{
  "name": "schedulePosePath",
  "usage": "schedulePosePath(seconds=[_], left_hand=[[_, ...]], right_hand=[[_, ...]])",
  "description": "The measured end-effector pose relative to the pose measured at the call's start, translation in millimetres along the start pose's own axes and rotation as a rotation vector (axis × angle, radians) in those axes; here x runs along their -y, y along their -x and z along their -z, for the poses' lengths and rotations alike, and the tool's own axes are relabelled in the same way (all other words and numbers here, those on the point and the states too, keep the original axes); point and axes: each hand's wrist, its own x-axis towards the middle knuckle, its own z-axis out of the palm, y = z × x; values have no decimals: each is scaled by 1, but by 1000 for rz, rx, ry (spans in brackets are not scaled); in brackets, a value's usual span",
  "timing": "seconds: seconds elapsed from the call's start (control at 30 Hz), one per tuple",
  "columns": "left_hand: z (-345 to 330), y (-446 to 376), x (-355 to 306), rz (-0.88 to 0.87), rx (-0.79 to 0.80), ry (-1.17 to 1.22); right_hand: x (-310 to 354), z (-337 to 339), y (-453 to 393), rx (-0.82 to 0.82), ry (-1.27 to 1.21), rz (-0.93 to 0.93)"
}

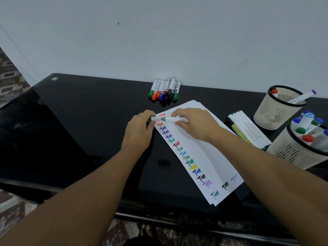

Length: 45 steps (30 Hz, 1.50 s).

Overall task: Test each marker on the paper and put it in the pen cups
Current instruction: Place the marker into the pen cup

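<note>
A marker [167, 119] is held level over the top of the paper [198, 150], pinched at both ends: cap end in the left hand [140, 128], barrel in the right hand [193, 123]. Whether the cap is coming off or going on cannot be told.

Risks: if the cap is pulled hard, the tip could be dragged across the existing "Test" marks; the loose paper stack could be shifted under the right wrist.

Containers: near cup [300, 148] is packed with markers, so one more may be hard to seat. Far cup [278, 110] holds only two or so. Untested markers [165, 89] lie by the wall.
</note>
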Motion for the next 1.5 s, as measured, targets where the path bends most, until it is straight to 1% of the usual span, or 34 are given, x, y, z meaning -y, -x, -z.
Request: schedulePosePath(seconds=[0.2,0.3,0.4,0.47,0.6,0.67,0.73,0.9,1.0,1.13,1.3,1.37,1.5], left_hand=[[2,4,-2,-102,2,23],[5,8,-7,-135,40,45],[6,9,-9,-140,67,16],[5,9,-9,-112,73,3],[9,11,-13,-89,80,55],[9,11,-15,-85,53,69],[7,8,-14,-67,64,43],[1,6,-8,-121,115,-120],[1,7,-9,-129,112,-131],[1,6,-10,-117,121,-139],[0,5,-7,-140,108,-147],[-1,6,-6,-175,107,-154],[-1,11,-9,-243,218,-221]], right_hand=[[2,1,-3,-4,49,115],[1,3,2,-9,99,168],[2,1,4,9,129,196],[1,0,6,19,110,194],[3,-2,10,12,108,214],[5,-1,11,-19,64,187],[6,2,12,-27,20,151],[5,7,19,30,-50,83],[3,8,22,18,-109,52],[2,8,29,-42,-156,22],[4,14,31,23,-323,-61],[3,18,34,15,-364,-97],[-6,25,46,-16,-526,-220]])
